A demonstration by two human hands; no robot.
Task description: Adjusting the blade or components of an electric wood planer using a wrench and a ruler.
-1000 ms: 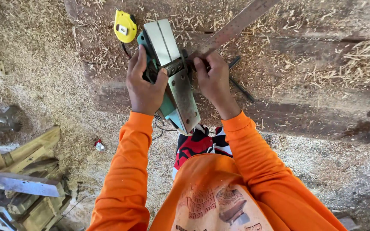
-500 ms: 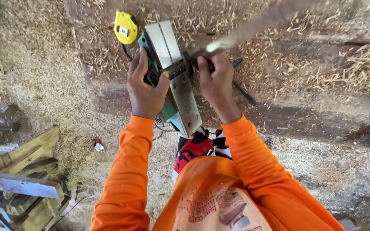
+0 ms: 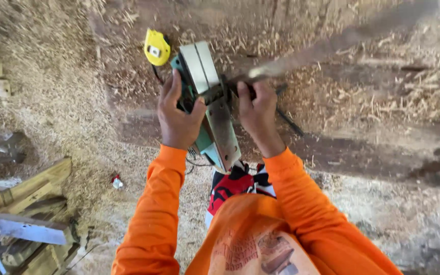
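Gripping green planer (image 3: pixel 215 112), yellow tape measure (image 3: pixel 156 47) beside.

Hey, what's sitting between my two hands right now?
In the head view, the upturned green electric planer lies between the left hand and right hand, its grey metal sole facing up. The left hand grips its side; the right hand is at its middle.

Bright daylight, hard shadows on ground; wooden strip (image 3: pixel 332 48) motion-blurred; edges soft.
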